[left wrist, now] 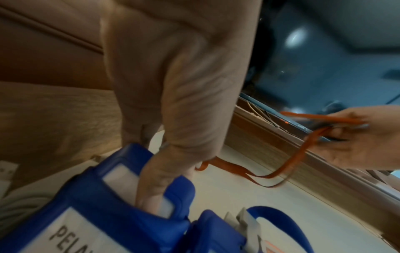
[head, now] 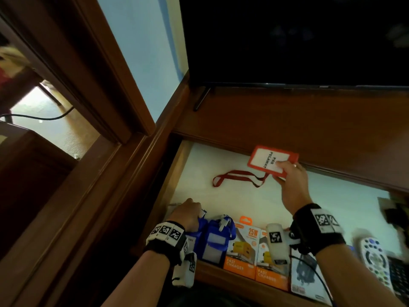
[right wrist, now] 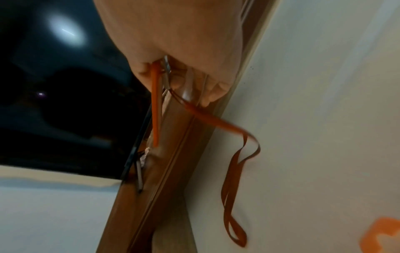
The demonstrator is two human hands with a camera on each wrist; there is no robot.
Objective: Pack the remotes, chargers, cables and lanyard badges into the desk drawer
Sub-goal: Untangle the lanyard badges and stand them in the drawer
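The desk drawer (head: 199, 165) is pulled out, its floor pale. My right hand (head: 292, 178) pinches a red-framed badge (head: 269, 159) above the drawer's back; its red lanyard (head: 234, 177) trails down onto the floor (right wrist: 233, 196). My left hand (head: 188, 212) grips the top of a blue badge holder (left wrist: 86, 205) standing at the drawer's front left, next to a second blue badge holder (head: 218, 238). Two orange charger boxes (head: 243, 247) stand to their right. A white cable (left wrist: 19, 203) lies coiled in the left corner.
A dark TV screen (head: 287, 41) stands on the desk top (head: 287, 116) behind the drawer. A white remote (head: 374, 258) and a grey packet (head: 305, 275) lie at the front right. A wooden door frame (head: 93, 74) rises on the left.
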